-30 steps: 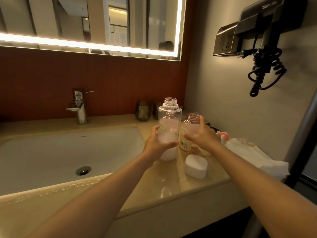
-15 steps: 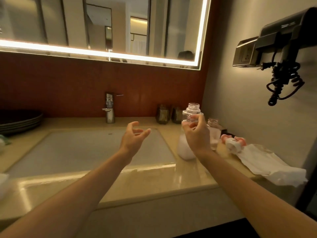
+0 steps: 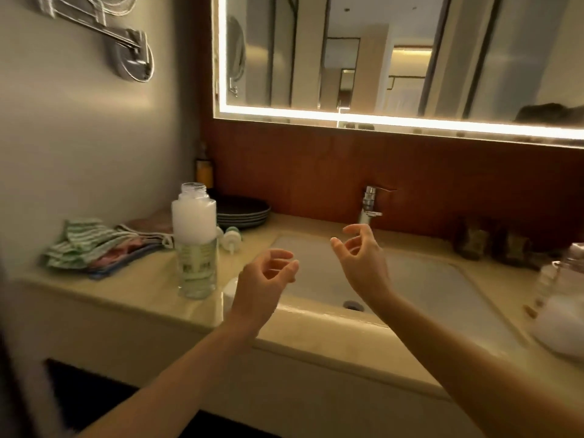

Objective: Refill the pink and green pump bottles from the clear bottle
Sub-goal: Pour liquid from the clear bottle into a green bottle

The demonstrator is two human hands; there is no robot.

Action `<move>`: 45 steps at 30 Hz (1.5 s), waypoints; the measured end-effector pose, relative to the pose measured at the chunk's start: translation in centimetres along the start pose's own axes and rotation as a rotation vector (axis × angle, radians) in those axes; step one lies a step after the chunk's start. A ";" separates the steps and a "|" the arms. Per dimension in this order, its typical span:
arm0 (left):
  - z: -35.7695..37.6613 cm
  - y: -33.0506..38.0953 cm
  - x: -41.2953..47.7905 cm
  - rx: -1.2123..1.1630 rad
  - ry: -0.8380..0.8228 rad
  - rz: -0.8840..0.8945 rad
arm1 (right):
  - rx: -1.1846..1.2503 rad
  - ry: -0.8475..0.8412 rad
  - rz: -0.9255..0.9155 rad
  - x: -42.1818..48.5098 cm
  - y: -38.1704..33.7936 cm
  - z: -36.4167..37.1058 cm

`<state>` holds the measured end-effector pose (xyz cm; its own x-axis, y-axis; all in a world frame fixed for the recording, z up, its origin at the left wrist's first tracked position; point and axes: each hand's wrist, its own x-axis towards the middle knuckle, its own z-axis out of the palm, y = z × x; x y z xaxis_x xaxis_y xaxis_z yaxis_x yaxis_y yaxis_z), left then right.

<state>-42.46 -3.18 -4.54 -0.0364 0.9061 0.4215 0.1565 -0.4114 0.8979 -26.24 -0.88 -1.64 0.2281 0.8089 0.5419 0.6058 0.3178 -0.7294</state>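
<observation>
Two bare hands hover above the sink (image 3: 442, 289) of a bathroom bench (image 3: 132, 298), holding nothing. The left hand (image 3: 264, 279) hangs over the basin's near left corner, and the right hand (image 3: 360, 257) is raised just beside it, in front of the chrome tap (image 3: 369, 205). The fingers (image 3: 358, 229) of both hands are loosely curled and apart, gripping nothing.

The green pump bottle (image 3: 195, 248) stands upright on the bench left of the sink, near the front edge. Its neck is uncapped, its upper part shows white and its lower part carries a green label. A pump head (image 3: 231, 238) with a green collar lies on its side just behind the bottle. Folded striped cloths (image 3: 94, 248) sit further left against the wall, and a stack of dark plates (image 3: 243, 211) sits at the back corner.

At the far right edge of the bench, a blurred clear bottle (image 3: 559, 317) with white in its base is partly cut off. A lit mirror (image 3: 379, 58) hangs above.
</observation>
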 end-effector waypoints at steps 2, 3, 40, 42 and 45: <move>-2.8 -0.9 -0.2 0.066 0.145 0.004 | 0.029 -0.110 0.005 -0.4 -1.0 2.9; -4.2 -1.2 -0.1 0.082 0.259 -0.007 | 0.039 -0.167 0.007 -0.7 -1.5 4.4; -13.9 -8.6 12.5 0.339 0.309 -0.063 | 0.364 -0.205 -0.051 3.4 -7.9 15.5; -13.5 -8.8 12.7 0.394 0.296 -0.086 | 0.330 -0.190 -0.067 3.9 -7.4 15.2; -13.2 -9.2 12.4 0.432 0.343 -0.066 | 0.225 -0.192 -0.140 4.5 -7.0 14.9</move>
<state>-57.37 10.52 -5.86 -0.3676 0.8147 0.4485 0.5314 -0.2118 0.8202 -40.79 7.89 -0.25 -0.0063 0.8210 0.5709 0.4322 0.5170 -0.7388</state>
